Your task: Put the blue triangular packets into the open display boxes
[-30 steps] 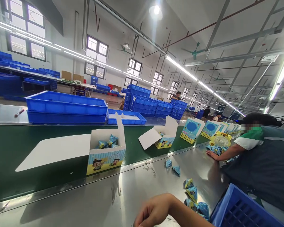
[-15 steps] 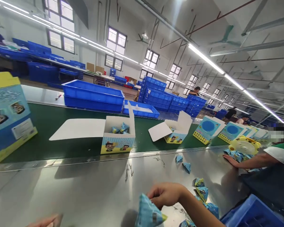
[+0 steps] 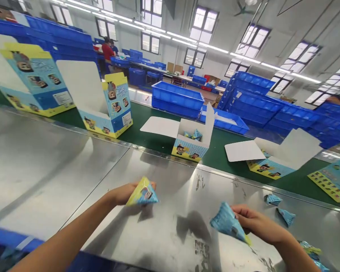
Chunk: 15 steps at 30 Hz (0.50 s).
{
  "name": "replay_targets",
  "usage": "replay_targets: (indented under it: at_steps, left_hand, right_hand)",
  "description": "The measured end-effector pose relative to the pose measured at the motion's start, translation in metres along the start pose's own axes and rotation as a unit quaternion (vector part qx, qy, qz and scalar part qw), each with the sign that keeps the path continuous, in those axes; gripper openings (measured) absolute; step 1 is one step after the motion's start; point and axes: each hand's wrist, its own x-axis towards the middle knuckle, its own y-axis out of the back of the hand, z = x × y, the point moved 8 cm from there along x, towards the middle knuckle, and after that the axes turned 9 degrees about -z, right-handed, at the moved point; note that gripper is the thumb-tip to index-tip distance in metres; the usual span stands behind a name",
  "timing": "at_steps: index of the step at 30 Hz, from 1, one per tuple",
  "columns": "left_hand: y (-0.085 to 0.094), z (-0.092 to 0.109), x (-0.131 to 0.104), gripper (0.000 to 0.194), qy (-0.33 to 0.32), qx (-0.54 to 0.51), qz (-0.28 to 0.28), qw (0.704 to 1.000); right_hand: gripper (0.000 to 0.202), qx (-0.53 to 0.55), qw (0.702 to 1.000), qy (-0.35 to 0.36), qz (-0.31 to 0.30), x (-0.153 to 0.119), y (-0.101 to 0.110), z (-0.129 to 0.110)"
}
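My left hand (image 3: 122, 193) grips a blue and yellow triangular packet (image 3: 144, 194) above the steel table (image 3: 45, 162). My right hand (image 3: 255, 223) grips a second blue triangular packet (image 3: 226, 223) lower right. Beyond them the green belt (image 3: 215, 145) carries an open printed box (image 3: 190, 145) with several packets inside, its white flap spread left. Another open box (image 3: 272, 160) lies to its right. Two upright printed boxes (image 3: 109, 109) stand further left on the belt.
Loose packets (image 3: 286, 216) lie on the steel at right. Blue crates (image 3: 178, 99) stand behind the belt, with taller stacks (image 3: 255, 100) at right. A flat printed box (image 3: 333, 181) is at far right. People work at benches (image 3: 107, 51) far back.
The view has swung left and down. My left hand has come into view holding a packet, and my right hand has carried its packet rightward. The co-worker at right has left the view.
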Motion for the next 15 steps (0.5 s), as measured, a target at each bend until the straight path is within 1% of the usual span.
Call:
replay_targets:
  at_steps: [2,3,6,8,12,15]
  left_hand:
    - [-0.004,-0.003,0.005,0.043,-0.01,0.001,0.018,1.0]
    - [-0.006,-0.006,0.008,0.044,-0.013,-0.006,0.024,1.0]
    - [-0.017,-0.016,0.017,0.047,-0.012,-0.023,0.023,0.999]
    - [-0.026,-0.021,0.023,0.042,-0.009,-0.014,0.014,1.0]
    - [-0.042,-0.023,0.032,0.038,-0.02,-0.016,0.001,1.0]
    - [-0.047,-0.021,0.038,0.033,-0.032,-0.013,0.007,0.999]
  right_hand:
    - [0.059,-0.05,0.999,-0.011,0.018,-0.008,0.004,0.004]
    - [0.058,-0.065,0.998,-0.02,0.019,-0.011,0.004,0.007]
    - [0.057,-0.037,0.998,-0.048,-0.013,-0.017,0.001,0.019]
    - [0.056,-0.03,0.998,-0.053,-0.025,-0.021,0.0,0.023]
    - [0.054,-0.01,0.998,-0.044,-0.041,-0.026,0.002,0.03]
    - [0.056,-0.018,0.998,-0.038,-0.044,-0.031,0.005,0.034]
